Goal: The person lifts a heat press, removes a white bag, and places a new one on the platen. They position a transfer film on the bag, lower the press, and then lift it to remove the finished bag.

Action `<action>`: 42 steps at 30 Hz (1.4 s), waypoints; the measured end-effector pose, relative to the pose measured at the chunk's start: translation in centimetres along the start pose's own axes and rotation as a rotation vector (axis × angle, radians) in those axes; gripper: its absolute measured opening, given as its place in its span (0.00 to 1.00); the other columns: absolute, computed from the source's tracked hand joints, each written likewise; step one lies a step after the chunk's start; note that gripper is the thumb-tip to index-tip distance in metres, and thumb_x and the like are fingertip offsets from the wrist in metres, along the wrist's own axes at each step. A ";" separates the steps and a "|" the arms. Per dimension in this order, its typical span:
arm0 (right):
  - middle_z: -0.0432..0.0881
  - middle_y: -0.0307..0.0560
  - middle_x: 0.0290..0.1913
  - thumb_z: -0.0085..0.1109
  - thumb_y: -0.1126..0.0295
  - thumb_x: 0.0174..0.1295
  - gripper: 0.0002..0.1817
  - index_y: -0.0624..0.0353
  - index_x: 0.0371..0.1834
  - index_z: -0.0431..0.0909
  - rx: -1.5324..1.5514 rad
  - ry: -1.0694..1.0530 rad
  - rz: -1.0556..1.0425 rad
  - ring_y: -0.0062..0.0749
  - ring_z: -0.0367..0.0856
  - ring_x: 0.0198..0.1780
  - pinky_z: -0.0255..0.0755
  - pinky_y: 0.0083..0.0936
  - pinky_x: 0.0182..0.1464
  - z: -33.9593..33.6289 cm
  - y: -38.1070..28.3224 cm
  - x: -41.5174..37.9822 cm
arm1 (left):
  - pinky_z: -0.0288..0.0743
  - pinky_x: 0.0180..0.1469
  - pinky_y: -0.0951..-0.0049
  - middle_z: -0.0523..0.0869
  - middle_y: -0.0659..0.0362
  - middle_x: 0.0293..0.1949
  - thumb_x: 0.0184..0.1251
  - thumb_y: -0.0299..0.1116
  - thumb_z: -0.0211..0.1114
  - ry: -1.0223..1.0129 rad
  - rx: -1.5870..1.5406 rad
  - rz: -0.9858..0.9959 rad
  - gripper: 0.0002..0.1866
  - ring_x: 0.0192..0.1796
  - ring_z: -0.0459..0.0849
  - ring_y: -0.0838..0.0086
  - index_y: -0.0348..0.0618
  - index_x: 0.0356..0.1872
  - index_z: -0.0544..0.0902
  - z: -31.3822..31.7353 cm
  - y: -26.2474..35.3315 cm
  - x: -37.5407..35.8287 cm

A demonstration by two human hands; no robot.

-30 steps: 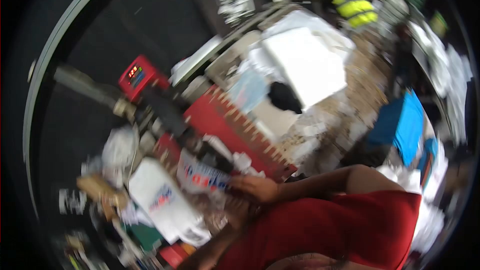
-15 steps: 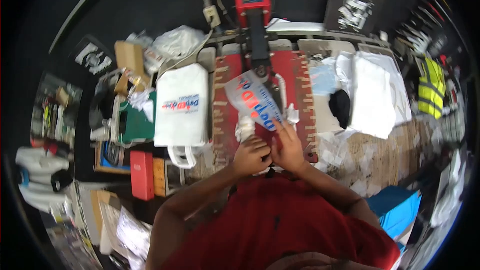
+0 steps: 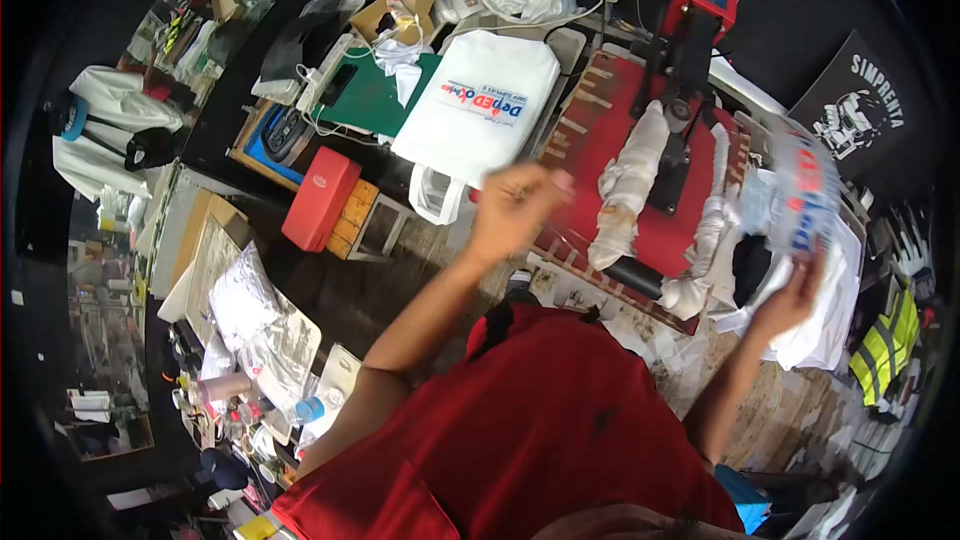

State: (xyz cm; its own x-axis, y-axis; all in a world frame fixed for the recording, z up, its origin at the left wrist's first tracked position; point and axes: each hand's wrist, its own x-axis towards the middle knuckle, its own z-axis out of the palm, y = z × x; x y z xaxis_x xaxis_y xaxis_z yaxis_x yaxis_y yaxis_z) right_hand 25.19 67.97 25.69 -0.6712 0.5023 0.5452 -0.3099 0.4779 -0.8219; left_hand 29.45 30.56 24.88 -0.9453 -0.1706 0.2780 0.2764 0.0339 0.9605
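Press (image 3: 615, 120) red w/ blk arm (image 3: 690, 50); mat (image 3: 375, 95) green; vest (image 3: 885, 350) neon ylw w/ grey stripes.

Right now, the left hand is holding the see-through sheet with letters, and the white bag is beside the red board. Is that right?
Not quite. The head view shows the right hand holding the see-through sheet with letters, not the left hand; the white bag is beside the red board.

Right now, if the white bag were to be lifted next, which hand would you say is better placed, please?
The left, I would judge: the left hand is close to the white bag, with nothing visible in its grip, while the right hand holds the printed film across the red press.
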 end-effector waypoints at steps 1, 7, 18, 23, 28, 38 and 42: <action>0.86 0.47 0.56 0.57 0.72 0.72 0.16 0.65 0.58 0.83 -0.004 0.085 0.042 0.26 0.81 0.55 0.73 0.23 0.58 -1.8 1.1 2.0 | 0.80 0.37 0.77 0.88 0.57 0.29 0.71 0.24 0.62 0.132 -0.040 -0.031 0.08 0.32 0.84 0.80 0.34 0.34 0.88 -1.8 0.7 0.4; 0.88 0.47 0.52 0.57 0.74 0.71 0.14 0.67 0.56 0.84 -0.236 0.188 -0.025 0.26 0.83 0.50 0.75 0.23 0.55 -13.9 12.3 3.5 | 0.74 0.38 0.73 0.83 0.60 0.20 0.75 0.31 0.60 0.399 0.176 -0.153 0.19 0.26 0.80 0.79 0.38 0.20 0.81 -13.8 -8.2 -1.6; 0.87 0.61 0.44 0.53 0.76 0.59 0.19 0.59 0.52 0.85 -0.755 -0.633 0.224 0.48 0.88 0.46 0.78 0.36 0.50 -16.4 17.0 -8.0 | 0.73 0.33 0.71 0.86 0.56 0.27 0.70 0.36 0.66 0.048 0.590 -0.406 0.12 0.29 0.81 0.77 0.35 0.36 0.86 -6.7 -18.8 -10.8; 0.85 0.62 0.38 0.57 0.76 0.59 0.11 0.63 0.45 0.81 -0.482 -0.939 0.414 0.55 0.85 0.40 0.76 0.41 0.42 -12.6 16.4 -10.8 | 0.77 0.40 0.62 0.88 0.51 0.34 0.63 0.34 0.70 -0.011 0.760 -0.084 0.13 0.35 0.86 0.64 0.36 0.44 0.85 -5.3 -20.5 -7.6; 0.87 0.54 0.46 0.59 0.73 0.64 0.12 0.62 0.49 0.82 -0.537 -1.139 0.229 0.48 0.85 0.49 0.77 0.39 0.49 -10.8 17.6 -11.8 | 0.73 0.59 0.51 0.88 0.46 0.43 0.61 0.38 0.69 -0.174 1.057 0.470 0.30 0.48 0.85 0.50 0.49 0.67 0.78 -5.6 -24.5 -5.8; 0.84 0.53 0.55 0.52 0.69 0.69 0.19 0.57 0.61 0.78 -0.304 -1.001 0.125 0.42 0.80 0.58 0.69 0.41 0.64 -5.1 17.3 -12.6 | 0.75 0.58 0.60 0.88 0.53 0.48 0.66 0.41 0.69 -0.340 0.606 -0.205 0.18 0.52 0.85 0.62 0.39 0.51 0.84 -4.3 -26.6 -4.8; 0.69 0.58 0.72 0.55 0.60 0.69 0.31 0.54 0.74 0.64 -0.584 -0.949 -0.045 0.54 0.64 0.73 0.56 0.44 0.75 -3.5 23.7 -13.0 | 0.76 0.55 0.57 0.89 0.50 0.45 0.67 0.43 0.67 -0.261 0.577 -0.117 0.17 0.48 0.86 0.56 0.41 0.48 0.85 -2.9 -25.2 -3.7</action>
State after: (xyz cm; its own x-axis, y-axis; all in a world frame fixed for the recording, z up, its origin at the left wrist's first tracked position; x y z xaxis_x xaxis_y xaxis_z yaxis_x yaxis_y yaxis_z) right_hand 28.92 75.24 -0.26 -0.9870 -0.1595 0.0198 -0.1503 0.8727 -0.4646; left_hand 26.51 27.51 -0.42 -0.9947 0.0376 0.0957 0.1001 0.5660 0.8183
